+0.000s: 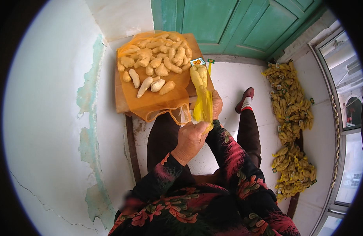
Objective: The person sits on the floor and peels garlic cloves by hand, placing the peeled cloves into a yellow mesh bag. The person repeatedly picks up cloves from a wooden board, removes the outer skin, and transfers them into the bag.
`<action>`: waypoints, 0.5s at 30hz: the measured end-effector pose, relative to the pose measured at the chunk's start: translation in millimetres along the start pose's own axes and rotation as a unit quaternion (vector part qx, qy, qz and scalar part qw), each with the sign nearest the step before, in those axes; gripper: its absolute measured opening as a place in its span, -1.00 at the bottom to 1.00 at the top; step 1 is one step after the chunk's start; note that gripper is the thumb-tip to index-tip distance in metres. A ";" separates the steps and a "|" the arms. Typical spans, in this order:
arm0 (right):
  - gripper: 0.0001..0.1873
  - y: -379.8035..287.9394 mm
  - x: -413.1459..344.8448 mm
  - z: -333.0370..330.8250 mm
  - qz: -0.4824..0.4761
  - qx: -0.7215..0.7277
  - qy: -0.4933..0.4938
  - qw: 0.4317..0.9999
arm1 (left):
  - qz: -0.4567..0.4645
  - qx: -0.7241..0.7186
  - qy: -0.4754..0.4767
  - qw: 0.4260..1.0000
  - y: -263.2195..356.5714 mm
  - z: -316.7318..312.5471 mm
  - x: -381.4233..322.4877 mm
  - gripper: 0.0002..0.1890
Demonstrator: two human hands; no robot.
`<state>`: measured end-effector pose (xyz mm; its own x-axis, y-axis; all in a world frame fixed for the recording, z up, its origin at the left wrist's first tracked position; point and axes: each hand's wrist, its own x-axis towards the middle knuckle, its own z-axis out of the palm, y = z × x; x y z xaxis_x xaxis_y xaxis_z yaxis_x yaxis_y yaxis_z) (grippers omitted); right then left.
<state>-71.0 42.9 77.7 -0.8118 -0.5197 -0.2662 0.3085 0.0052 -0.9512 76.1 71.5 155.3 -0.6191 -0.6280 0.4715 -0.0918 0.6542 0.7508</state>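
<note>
A yellow mesh bag (202,103) hangs stretched between my hands, with pieces of ginger root (199,75) bunched in its far end at the right edge of a small wooden table (121,98). My left hand (191,138) grips the near, loose end of the mesh. Farther up, my right hand (217,104) is closed around the mesh just below the ginger. A small printed tag (198,62) lies at the bag's far end. Beside it, loose ginger roots (158,54) are heaped on and partly under an orange mesh sack (169,101) spread over the tabletop.
Along the right wall, several filled yellow mesh bags of ginger (290,103) are piled in a long row. A green panelled door (211,23) stands beyond the table. To the left is a wall (57,97) with peeling paint. My outstretched foot (245,98) rests on the tiled floor (225,76).
</note>
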 end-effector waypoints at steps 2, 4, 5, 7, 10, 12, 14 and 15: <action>-0.70 -7.8 -0.6 1.5 -0.047 -0.254 0.054 0.964 | -0.004 -0.007 0.000 1.000 -0.4 -0.8 -0.2 -0.75; -0.64 -12.5 -1.4 5.3 -0.132 -0.414 0.088 0.896 | -0.007 -0.011 0.002 1.000 -0.3 -0.7 -0.7 -0.77; -0.61 -13.4 -1.3 8.0 -0.179 -0.397 0.090 0.896 | -0.007 -0.010 0.003 1.000 -0.4 -0.7 -1.1 -0.78; -0.54 -12.1 2.6 16.6 -0.277 -0.383 0.073 0.878 | -0.009 -0.012 0.011 1.000 -1.8 -1.6 -1.8 -0.81; -0.46 -6.8 17.7 30.3 -0.410 -0.402 0.009 0.818 | -0.019 -0.016 0.031 0.999 -7.7 -4.1 -1.1 -0.83; -0.50 -3.1 31.7 39.6 -0.389 -0.424 -0.003 0.818 | -0.036 -0.013 0.045 0.998 -14.7 -6.4 1.4 -0.83; -0.53 -3.7 45.2 45.3 -0.382 -0.443 -0.022 0.811 | -0.059 -0.007 0.055 0.997 -21.9 -7.8 5.4 -0.86; -0.53 -5.7 49.5 45.3 -0.366 -0.374 -0.052 0.850 | -0.073 -0.019 0.061 0.995 -25.2 -8.2 7.2 -0.87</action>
<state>-90.5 -21.5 77.0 -0.5901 -0.6901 0.4190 -0.6944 0.1691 -0.6994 80.4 47.1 143.6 -0.5013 -0.7638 0.4066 -0.1430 0.5366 0.8316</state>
